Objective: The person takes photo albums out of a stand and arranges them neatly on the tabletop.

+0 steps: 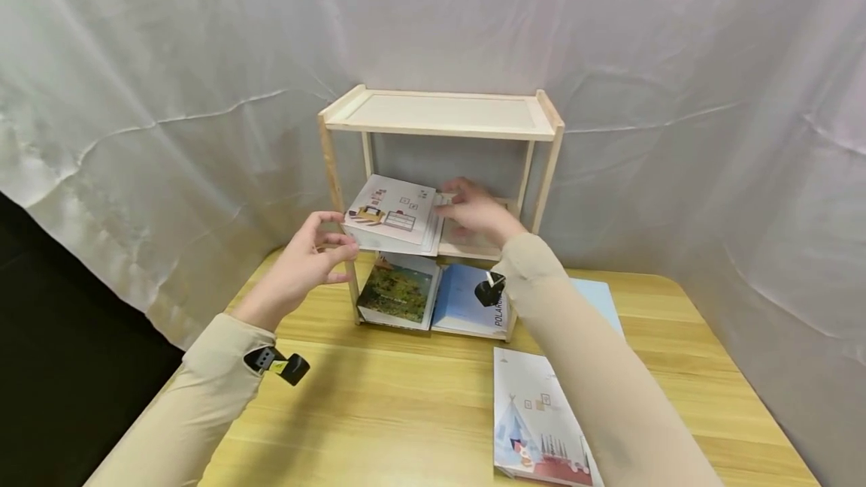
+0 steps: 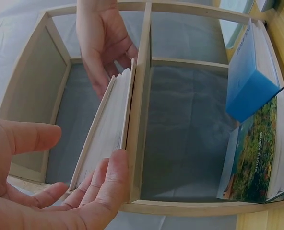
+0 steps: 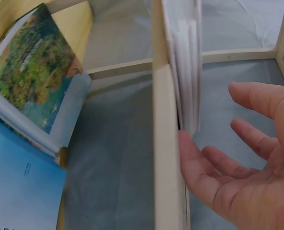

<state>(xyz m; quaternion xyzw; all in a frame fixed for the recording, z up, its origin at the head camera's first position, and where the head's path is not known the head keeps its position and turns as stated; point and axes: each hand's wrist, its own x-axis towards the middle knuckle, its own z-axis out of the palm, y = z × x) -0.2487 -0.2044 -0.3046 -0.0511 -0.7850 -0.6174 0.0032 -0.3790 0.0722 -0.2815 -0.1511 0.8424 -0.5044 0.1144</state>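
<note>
Head view: light wood-grain table (image 1: 406, 412), white cloth backdrop (image 1: 169, 81) draped behind and to both sides, dark gap at far left. Small wooden shelf unit (image 1: 443, 115) stands at the table's back edge. White book (image 1: 392, 215) lies flat on its middle shelf, overhanging the front. Left hand (image 1: 307, 265) released, fingers spread just beside the book's left corner. Right hand (image 1: 476, 210) released, fingers at its right edge. Landscape book (image 1: 395, 293) and blue book (image 1: 467, 300) lie below; illustrated book (image 1: 534, 427) lies on the table.
</note>
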